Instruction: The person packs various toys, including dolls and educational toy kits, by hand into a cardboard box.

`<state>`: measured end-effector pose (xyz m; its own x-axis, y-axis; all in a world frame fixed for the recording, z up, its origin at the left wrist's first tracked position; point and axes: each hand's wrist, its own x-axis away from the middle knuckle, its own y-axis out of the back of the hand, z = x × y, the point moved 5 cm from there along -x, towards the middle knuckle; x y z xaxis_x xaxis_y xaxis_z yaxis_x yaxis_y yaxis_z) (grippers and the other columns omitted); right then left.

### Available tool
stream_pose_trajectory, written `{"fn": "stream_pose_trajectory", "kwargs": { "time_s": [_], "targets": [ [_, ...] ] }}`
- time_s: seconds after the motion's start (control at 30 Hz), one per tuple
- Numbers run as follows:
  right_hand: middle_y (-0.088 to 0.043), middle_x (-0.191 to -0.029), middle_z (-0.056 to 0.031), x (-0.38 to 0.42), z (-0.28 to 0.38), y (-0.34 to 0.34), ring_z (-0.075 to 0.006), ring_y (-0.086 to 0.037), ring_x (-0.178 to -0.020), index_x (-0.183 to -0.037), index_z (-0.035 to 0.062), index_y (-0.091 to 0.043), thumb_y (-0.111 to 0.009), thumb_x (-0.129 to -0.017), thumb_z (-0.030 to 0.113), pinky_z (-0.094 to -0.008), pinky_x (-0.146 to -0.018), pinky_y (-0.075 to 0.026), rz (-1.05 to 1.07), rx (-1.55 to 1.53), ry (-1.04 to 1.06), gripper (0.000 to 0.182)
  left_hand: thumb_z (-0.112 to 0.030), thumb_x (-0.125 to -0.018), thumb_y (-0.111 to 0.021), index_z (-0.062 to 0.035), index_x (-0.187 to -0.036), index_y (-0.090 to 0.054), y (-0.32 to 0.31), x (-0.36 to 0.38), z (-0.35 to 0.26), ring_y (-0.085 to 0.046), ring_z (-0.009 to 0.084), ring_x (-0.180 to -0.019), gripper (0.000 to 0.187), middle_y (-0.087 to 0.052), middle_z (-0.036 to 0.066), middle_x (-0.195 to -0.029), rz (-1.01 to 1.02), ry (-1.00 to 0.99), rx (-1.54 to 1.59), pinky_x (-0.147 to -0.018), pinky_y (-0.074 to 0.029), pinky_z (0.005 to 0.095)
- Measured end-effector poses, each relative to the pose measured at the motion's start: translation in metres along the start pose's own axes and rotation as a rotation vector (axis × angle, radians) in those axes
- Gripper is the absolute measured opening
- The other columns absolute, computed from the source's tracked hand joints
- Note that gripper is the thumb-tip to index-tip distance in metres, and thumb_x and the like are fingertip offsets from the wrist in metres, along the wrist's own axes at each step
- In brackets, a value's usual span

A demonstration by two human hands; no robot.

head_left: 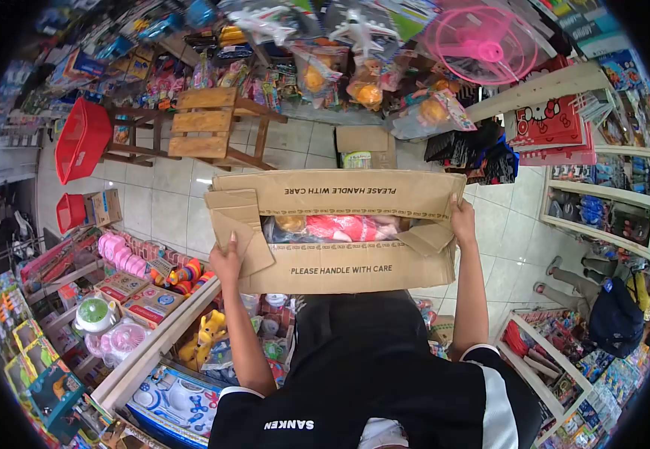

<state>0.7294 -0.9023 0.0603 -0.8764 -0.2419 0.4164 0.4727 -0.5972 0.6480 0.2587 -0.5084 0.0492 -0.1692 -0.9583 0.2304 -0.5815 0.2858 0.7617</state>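
Held out in front of my body is a long cardboard carton (340,281) printed "PLEASE HANDLE WITH CARE" on both long flaps. Its top flaps are spread, leaving a gap along the middle. Inside lies what looks like a doll in a red dress (344,227), apparently in clear plastic; the flaps cover parts of it. My left hand (226,262) grips the carton's left end, with the thumb over a folded end flap (244,224). At the right end, my right hand (463,221) is closed on the edge, beside another bent flap (428,238).
A wooden stool (204,123) and red basins (82,141) stand ahead on the left. Another open carton (365,147) sits on the tiled floor beyond. Bagged toys (433,112) hang ahead. Toy shelves (157,348) flank me, and a person (602,299) is at the right.
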Motion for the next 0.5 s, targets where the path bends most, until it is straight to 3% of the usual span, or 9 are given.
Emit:
{"fn": "stream_pose_trajectory", "kwargs": {
  "time_s": [0.03, 0.1, 0.33, 0.43, 0.5],
  "targets": [
    [-0.066, -0.088, -0.0161, -0.01, -0.013, 0.004, -0.0172, -0.059, -0.081, -0.1, -0.0076, -0.06, -0.048, -0.095, 0.031, -0.0333, -0.075, -0.046, -0.003, -0.008, -0.014, 0.041, -0.035, -0.083, -0.065, 0.0002, -0.1, -0.066, -0.014, 0.004, -0.007, -0.067, 0.0291, -0.085, 0.039, -0.068, 0.017, -0.089, 0.0, -0.023, 0.007, -0.075, -0.049, 0.0373],
    [-0.064, -0.095, -0.0259, -0.029, -0.041, 0.016, -0.0402, -0.06, -0.096, -0.107, -0.0019, -0.061, -0.046, -0.093, 0.037, -0.0426, -0.081, -0.045, 0.005, 0.029, -0.077, 0.044, -0.035, -0.082, -0.065, -0.0003, -0.099, -0.066, -0.047, 0.009, -0.009, -0.067, 0.0298, -0.084, 0.038, -0.068, 0.017, -0.088, 0.035, -0.013, -0.016, -0.074, -0.049, 0.0379],
    [-0.063, -0.098, -0.0261, -0.096, -0.09, 0.031, -0.0418, -0.058, -0.099, -0.109, 0.0004, -0.061, -0.046, -0.092, 0.041, -0.0441, -0.083, -0.045, -0.031, 0.128, -0.182, 0.046, -0.038, -0.081, -0.066, -0.0007, -0.093, -0.067, -0.151, -0.005, -0.061, -0.066, 0.0342, -0.08, 0.039, -0.068, 0.018, -0.083, 0.091, -0.063, -0.128, -0.071, -0.05, 0.0404],
    [-0.064, -0.091, -0.0265, -0.135, -0.117, 0.028, -0.0401, -0.061, -0.094, -0.102, -0.0039, -0.061, -0.047, -0.093, 0.035, -0.0413, -0.079, -0.046, -0.043, 0.174, -0.187, 0.043, -0.038, -0.08, -0.066, -0.0001, -0.093, -0.067, -0.19, -0.018, -0.079, -0.065, 0.0361, -0.081, 0.04, -0.067, 0.019, -0.083, 0.09, -0.072, -0.245, -0.07, -0.05, 0.0416],
    [-0.063, -0.101, -0.0259, -0.164, -0.152, 0.013, -0.0371, -0.06, -0.1, -0.111, -0.0002, -0.059, -0.046, -0.093, 0.035, -0.04, -0.083, -0.045, -0.008, 0.204, -0.254, 0.041, -0.036, -0.079, -0.067, -0.0011, -0.093, -0.067, -0.214, -0.032, -0.079, -0.064, 0.0368, -0.083, 0.037, -0.067, 0.02, -0.086, 0.11, -0.077, -0.213, -0.07, -0.05, 0.0419]
  ]
}}
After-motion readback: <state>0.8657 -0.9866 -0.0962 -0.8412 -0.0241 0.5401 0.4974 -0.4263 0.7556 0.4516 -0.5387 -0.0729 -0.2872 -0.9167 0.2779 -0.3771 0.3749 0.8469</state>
